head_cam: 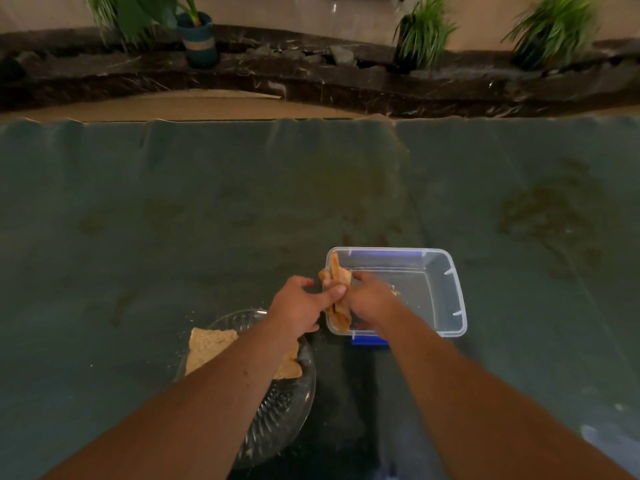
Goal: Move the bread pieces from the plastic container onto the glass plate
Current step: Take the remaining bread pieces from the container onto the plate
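A clear plastic container (446, 289) with blue clips stands on the green cloth. At its left wall several toasted bread pieces (337, 271) stand on edge, bunched together. My left hand (298, 306) and my right hand (370, 299) both grip this bunch from either side, above the container's left rim. A patterned glass plate (287, 403) lies to the lower left, partly under my left forearm. Bread slices (211, 344) lie flat on the plate. A few crumbs remain inside the container.
A dark green cloth (173, 220) covers the table, with stains at the right. Beyond its far edge runs a dark marble ledge (311, 71) with a potted plant (197, 36) and other greenery.
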`<state>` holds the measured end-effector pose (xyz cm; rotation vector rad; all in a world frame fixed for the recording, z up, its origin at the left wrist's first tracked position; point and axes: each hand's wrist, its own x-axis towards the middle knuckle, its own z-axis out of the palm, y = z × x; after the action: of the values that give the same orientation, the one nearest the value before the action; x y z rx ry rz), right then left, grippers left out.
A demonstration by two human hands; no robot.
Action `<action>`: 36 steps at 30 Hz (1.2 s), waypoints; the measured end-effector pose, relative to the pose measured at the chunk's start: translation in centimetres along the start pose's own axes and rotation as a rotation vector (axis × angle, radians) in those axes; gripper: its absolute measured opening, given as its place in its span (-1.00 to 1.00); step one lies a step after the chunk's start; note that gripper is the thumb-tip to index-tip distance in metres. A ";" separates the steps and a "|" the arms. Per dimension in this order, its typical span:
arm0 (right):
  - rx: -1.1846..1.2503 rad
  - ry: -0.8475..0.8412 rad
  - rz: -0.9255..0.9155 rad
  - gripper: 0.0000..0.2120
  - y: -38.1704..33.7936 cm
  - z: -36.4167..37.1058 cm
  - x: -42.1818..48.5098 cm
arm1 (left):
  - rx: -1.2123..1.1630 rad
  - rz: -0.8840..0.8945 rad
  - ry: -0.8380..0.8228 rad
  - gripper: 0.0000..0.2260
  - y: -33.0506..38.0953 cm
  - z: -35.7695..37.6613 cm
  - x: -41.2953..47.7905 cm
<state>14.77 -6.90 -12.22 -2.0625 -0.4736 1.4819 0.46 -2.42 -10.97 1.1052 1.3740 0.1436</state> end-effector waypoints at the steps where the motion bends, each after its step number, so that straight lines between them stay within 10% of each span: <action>1: -0.011 -0.007 -0.018 -0.42 0.3 0.0 0.3 | -0.014 -0.005 -0.003 -0.35 -0.1 0.2 0.3; 14: 0.154 -0.110 -0.071 -0.72 2.2 -2.5 1.3 | -0.065 0.020 0.055 -0.70 -1.5 1.5 2.1; 27: 0.001 0.035 -0.066 -0.87 2.0 -1.5 1.8 | 0.114 0.173 0.110 -0.50 -2.3 2.1 2.3; 36: -0.222 0.217 -0.167 -0.84 2.2 -2.1 1.0 | 0.205 0.247 0.258 -0.86 -1.8 2.6 2.0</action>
<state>17.05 -8.51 -13.83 -2.2603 -0.7301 1.1366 2.24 -3.45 -14.13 1.4675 1.4994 0.3407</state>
